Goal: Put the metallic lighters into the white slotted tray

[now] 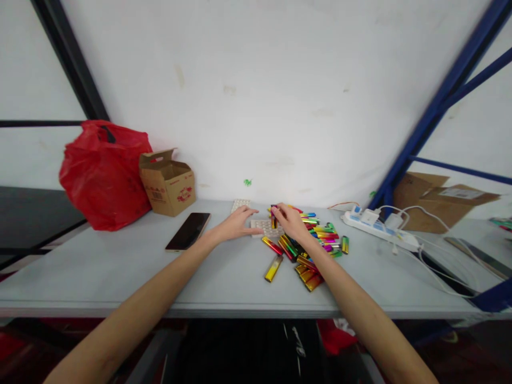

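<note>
My right hand [288, 220] pinches a shiny lighter [273, 218], held upright over the right part of a whitish tray [260, 225] with rows of small cells. My left hand [239, 223] reaches to the left side of this tray, thumb and fingers apart, with nothing between them. Whether its fingertips touch the tray, I cannot tell. Under and right of my right wrist lies a loose pile of metallic coloured lighters [288, 246]. One yellow lighter [273, 269] lies apart at the near side. Behind my left hand, another whitish tray [240, 203] rests near the wall.
A dark-screened phone [188, 231] lies left of my left forearm. Further left stand an open cardboard box [168, 184] and a red plastic bag [107, 176]. On the right, a white power strip [380, 230] trails cables, with a brown carton [430, 205] behind it.
</note>
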Motion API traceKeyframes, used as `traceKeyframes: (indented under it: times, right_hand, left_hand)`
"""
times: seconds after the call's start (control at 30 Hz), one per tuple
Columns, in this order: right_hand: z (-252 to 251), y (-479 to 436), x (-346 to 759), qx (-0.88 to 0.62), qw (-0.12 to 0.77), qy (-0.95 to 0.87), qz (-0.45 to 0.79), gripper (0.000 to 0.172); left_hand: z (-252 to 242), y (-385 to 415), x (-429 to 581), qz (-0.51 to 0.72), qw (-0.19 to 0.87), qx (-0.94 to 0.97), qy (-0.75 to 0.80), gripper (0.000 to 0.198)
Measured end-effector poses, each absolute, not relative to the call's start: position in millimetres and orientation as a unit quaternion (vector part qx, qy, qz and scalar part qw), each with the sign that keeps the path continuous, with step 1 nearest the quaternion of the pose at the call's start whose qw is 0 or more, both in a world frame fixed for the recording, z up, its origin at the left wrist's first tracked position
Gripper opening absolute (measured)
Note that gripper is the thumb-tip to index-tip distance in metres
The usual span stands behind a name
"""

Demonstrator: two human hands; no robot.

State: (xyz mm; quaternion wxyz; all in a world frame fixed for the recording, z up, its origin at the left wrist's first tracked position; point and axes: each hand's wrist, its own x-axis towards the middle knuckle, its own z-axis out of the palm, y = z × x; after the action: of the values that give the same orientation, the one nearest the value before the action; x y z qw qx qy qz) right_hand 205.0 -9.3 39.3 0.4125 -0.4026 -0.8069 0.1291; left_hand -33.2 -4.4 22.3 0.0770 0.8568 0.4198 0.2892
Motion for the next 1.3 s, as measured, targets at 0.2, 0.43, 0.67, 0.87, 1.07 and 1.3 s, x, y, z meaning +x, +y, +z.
traceKeyframes:
  times: [0.2, 0.43, 0.67, 0.87, 1.07, 1.3]
  right_hand:
    - [39.8, -12.6, 204.7, -0.353, 0.405, -0.823, 0.185, 0.030]
    - [34.0, -9.4, 203.6, -0.323, 0.376, -0.840, 0.220, 0.029]
    - [36.9, -12.4, 204.7, -0.370, 0.355, -0.842, 0.165, 0.033]
    - [43.7, -19.0, 203.4, -0.353, 0.334, -0.853, 0.189, 0.020]
    - [43.9, -16.5, 204.5, -0.352, 0.350, -0.853, 0.161, 0.018]
    - [44.8, -13.4, 209.4, -0.361, 0.363, -0.851, 0.119, 0.018]
  left_hand:
    - [35.5, -11.8, -19.6, 0.371, 0.192, 0.830, 0.369, 0.046]
    - [31.7, -6.7, -13.6, 0.382, 0.263, 0.814, 0.351, 0.034]
    - [16.2, 6.6, -23.5, 0.421, 0.173, 0.787, 0.417, 0.030]
    - [5.6, 16.9, -31.0, 0.437, 0.165, 0.766, 0.443, 0.028]
    - [2.2, 17.0, -27.4, 0.448, 0.194, 0.768, 0.414, 0.027]
    - [13.0, 9.5, -28.8, 0.448, 0.198, 0.767, 0.414, 0.027]
